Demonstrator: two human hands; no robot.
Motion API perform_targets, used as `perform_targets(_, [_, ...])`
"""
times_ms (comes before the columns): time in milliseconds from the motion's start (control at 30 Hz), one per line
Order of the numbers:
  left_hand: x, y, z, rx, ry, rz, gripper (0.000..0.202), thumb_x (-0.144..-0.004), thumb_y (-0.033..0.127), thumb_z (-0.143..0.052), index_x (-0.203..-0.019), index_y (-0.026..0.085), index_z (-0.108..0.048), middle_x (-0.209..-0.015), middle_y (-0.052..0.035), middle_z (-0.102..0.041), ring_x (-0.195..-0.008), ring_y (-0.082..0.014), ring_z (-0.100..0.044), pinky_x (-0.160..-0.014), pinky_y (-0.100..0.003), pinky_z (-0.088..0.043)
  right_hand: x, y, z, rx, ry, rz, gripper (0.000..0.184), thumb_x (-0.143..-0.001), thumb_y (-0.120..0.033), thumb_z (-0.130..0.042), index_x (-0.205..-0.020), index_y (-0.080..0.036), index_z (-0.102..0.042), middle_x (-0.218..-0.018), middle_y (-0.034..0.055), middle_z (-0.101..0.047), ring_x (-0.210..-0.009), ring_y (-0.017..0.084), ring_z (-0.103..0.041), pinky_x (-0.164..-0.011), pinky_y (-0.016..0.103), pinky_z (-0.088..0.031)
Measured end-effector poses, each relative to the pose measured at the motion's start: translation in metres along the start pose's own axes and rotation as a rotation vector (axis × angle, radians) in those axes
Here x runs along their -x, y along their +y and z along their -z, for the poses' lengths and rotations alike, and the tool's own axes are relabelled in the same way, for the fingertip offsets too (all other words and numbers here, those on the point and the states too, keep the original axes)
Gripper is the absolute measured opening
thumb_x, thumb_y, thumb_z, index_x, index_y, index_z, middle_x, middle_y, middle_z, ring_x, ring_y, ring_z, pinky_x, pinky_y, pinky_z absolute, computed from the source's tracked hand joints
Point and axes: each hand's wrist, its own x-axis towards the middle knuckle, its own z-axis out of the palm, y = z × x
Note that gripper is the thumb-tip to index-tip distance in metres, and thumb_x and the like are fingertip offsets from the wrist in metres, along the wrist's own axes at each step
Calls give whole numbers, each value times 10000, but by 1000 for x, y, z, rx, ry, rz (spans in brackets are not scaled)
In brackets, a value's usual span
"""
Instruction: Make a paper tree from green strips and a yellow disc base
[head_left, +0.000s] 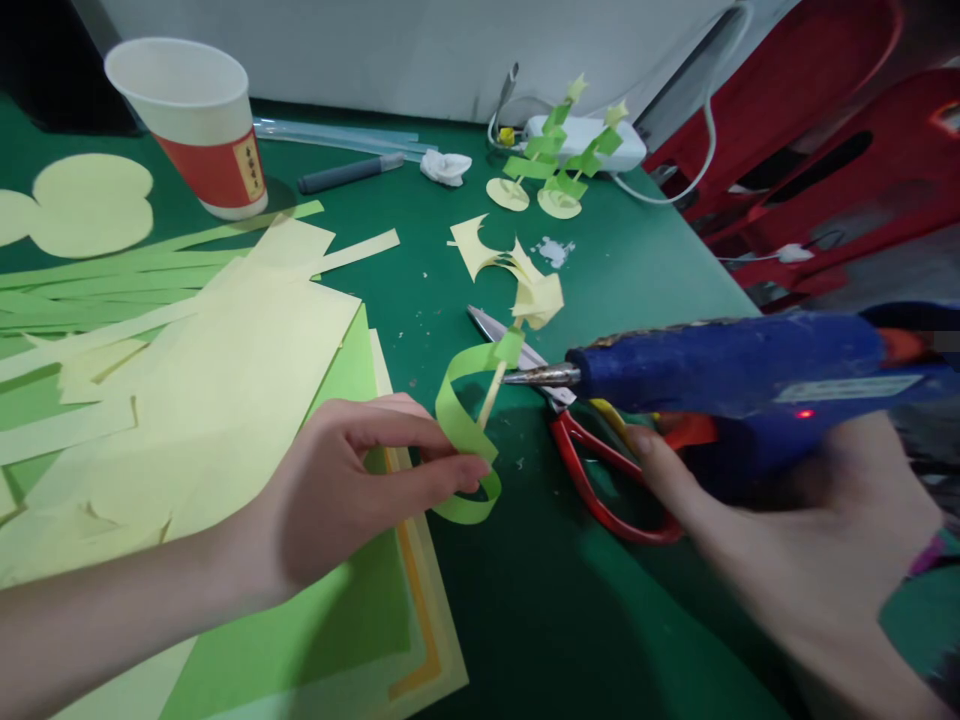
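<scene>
My left hand [345, 490] pinches a curled green paper strip [452, 400] between thumb and fingers. The strip's upper end wraps a thin pale stick [491, 395], and a pale yellow folded paper piece [541, 300] sits at the stick's top. In my right hand [795, 560] is a blue hot glue gun [720, 365] with a red light on. Its metal nozzle points left, its tip at or very close to the stick; whether they touch I cannot tell. Red-handled scissors [574, 470] lie open beneath the nozzle, partly hidden by the gun and my right hand.
Pale yellow sheets [247, 370] and green strips [172, 262] cover the left side. Behind are a paper cup [217, 165], a grey pen [349, 174], clear glue sticks [330, 133], two finished paper plants [559, 203], a white power strip [622, 150] and yellow scraps [470, 245]. Red chairs [810, 160] stand right.
</scene>
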Motion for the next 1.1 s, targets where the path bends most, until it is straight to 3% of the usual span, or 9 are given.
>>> perform_targets(333, [0, 0, 1, -28, 1, 2, 91, -717, 169, -683, -648, 206, -731, -627, 18, -696, -588, -93, -593, -545, -186, -442, -3, 5, 1, 75, 95, 146, 346, -497, -343, -786, -600, -206, -486, -486, -44, -453, -371, 111, -443, -346, 252, -337])
perform_targets(733, [0, 2, 0, -14, 0, 28, 80, -717, 173, -684, -663, 203, -734, -636, 13, -704, -601, -100, -607, -564, -196, -461, -2, -7, 8, 66, -30, 2, 341, -544, -334, -750, -592, -224, -431, -511, -36, -443, -404, 116, -431, -397, 285, -358])
perform_targets(867, [0, 4, 1, -5, 0, 41, 82, -715, 169, -686, -665, 209, -737, -632, 20, -704, -598, -92, -608, -564, -184, -466, -3, -7, 7, 113, 12, 71, 353, -534, -361, -748, -565, -227, -423, -498, -36, -449, -403, 119, -446, -386, 277, -369])
perform_targets(1100, [0, 3, 0, -7, 0, 33, 84, -717, 180, -684, -672, 223, -740, -639, 19, -708, -590, -96, -611, -567, -187, -478, -3, -6, 6, 119, 41, -13, 395, -484, -360, -784, -572, -233, -421, -523, -27, -450, -426, 142, -456, -409, 300, -360])
